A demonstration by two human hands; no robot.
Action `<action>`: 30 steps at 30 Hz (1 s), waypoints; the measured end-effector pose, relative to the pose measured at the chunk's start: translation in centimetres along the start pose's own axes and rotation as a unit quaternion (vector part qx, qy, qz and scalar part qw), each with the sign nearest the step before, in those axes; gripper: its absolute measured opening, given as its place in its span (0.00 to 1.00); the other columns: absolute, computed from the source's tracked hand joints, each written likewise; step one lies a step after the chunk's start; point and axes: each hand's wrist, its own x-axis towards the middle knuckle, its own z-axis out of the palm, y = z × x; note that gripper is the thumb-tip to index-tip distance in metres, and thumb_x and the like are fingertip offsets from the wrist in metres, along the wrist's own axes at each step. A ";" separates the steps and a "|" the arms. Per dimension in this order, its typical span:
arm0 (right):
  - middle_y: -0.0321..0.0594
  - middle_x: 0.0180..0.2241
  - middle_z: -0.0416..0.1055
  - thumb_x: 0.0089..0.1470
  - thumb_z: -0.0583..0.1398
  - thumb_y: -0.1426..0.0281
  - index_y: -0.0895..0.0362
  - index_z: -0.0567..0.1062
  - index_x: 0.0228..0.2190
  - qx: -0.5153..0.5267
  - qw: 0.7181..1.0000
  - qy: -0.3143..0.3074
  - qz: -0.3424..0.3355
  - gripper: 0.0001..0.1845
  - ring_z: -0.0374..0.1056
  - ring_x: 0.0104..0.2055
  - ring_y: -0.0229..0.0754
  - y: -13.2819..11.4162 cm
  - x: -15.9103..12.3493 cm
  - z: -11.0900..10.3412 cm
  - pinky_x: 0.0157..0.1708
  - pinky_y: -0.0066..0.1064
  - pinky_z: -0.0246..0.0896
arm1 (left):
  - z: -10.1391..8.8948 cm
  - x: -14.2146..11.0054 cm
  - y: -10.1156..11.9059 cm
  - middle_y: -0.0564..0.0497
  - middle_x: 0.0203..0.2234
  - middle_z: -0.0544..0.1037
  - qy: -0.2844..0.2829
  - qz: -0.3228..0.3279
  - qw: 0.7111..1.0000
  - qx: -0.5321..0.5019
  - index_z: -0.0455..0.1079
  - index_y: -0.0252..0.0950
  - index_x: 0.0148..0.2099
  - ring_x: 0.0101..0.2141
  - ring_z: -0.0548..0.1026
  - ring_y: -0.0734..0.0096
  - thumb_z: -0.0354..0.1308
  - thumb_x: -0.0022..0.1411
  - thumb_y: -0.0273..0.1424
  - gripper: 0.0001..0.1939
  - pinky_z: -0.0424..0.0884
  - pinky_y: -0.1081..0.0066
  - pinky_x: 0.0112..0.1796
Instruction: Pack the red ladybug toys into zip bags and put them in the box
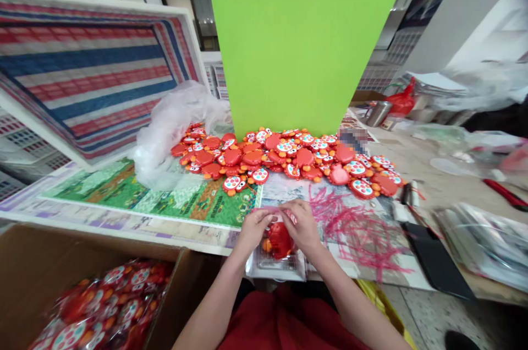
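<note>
At the table's front edge, my left hand [254, 231] and my right hand [303, 226] come close together, fingers pinched on the upper edge of a clear plastic bag. A pinkish line runs along that edge between the fingertips. Inside the bag is a red crab toy [281, 241] with orange feet, partly covered by my fingers. Under it sits a shallow clear tray [275, 272] or box. Just beyond my hands, a heap of similar red crab toys [253, 157] with dotted white faces spreads across the table. Thin pink strips [350, 223] lie tangled to the right.
A green board [303, 58] stands behind the heap. To the left are a tilted crate with striped lining [94, 72] and crumpled clear plastic [165, 130]. A cardboard box [178, 284] holds bagged toys at lower left. A black flat object [437, 262] lies right.
</note>
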 end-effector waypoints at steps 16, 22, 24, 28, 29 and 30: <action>0.41 0.31 0.74 0.48 0.55 0.75 0.56 0.72 0.33 -0.087 0.996 -0.020 0.004 0.09 0.65 0.36 0.46 3.8 2.4 0.0 0.39 0.36 0.56 | -0.7 -0.5 0.2 0.47 0.39 0.81 -0.020 0.087 0.982 0.165 0.75 0.36 0.43 0.41 0.76 0.63 0.49 0.61 0.31 0.14 0.68 0.66 0.45; 0.44 0.29 0.74 0.47 0.54 0.71 0.56 0.76 0.30 -0.276 0.925 0.024 0.258 0.11 0.66 0.37 0.51 13.1 0.7 -6.5 0.41 0.41 0.55 | -2.3 -0.1 -2.2 0.46 0.34 0.81 0.033 -0.008 0.994 0.100 0.74 0.34 0.38 0.38 0.77 0.61 0.53 0.58 0.35 0.12 0.70 0.65 0.41; 0.47 0.32 0.76 0.49 0.54 0.71 0.55 0.79 0.32 -0.317 0.908 -0.010 0.273 0.14 0.66 0.41 0.54 14.3 0.0 -7.9 0.44 0.46 0.54 | -2.5 0.1 -2.6 0.47 0.32 0.80 0.038 -0.014 0.995 0.090 0.74 0.34 0.36 0.36 0.77 0.61 0.54 0.58 0.36 0.12 0.70 0.65 0.40; 0.47 0.46 0.73 0.47 0.53 0.74 0.53 0.81 0.36 -0.337 0.915 -0.017 0.221 0.19 0.62 0.51 0.55 14.7 -0.4 -9.2 0.50 0.50 0.51 | -2.5 0.3 -2.7 0.49 0.30 0.79 0.018 -0.028 0.999 0.026 0.73 0.34 0.34 0.34 0.76 0.63 0.60 0.54 0.39 0.12 0.69 0.68 0.37; 0.47 0.49 0.71 0.45 0.52 0.75 0.54 0.80 0.38 -0.333 0.918 0.021 0.215 0.21 0.61 0.52 0.55 14.6 -0.2 -9.4 0.51 0.50 0.51 | -2.5 0.2 -2.7 0.49 0.29 0.78 0.009 -0.031 0.999 0.003 0.72 0.34 0.34 0.34 0.75 0.64 0.62 0.53 0.39 0.13 0.69 0.68 0.37; 0.48 0.50 0.69 0.43 0.52 0.75 0.55 0.80 0.39 -0.323 0.920 0.068 0.213 0.23 0.61 0.52 0.54 14.4 0.1 -9.7 0.51 0.50 0.52 | -2.5 0.1 -2.6 0.49 0.29 0.78 0.002 -0.032 0.999 -0.019 0.72 0.34 0.33 0.33 0.75 0.65 0.63 0.52 0.39 0.13 0.69 0.69 0.36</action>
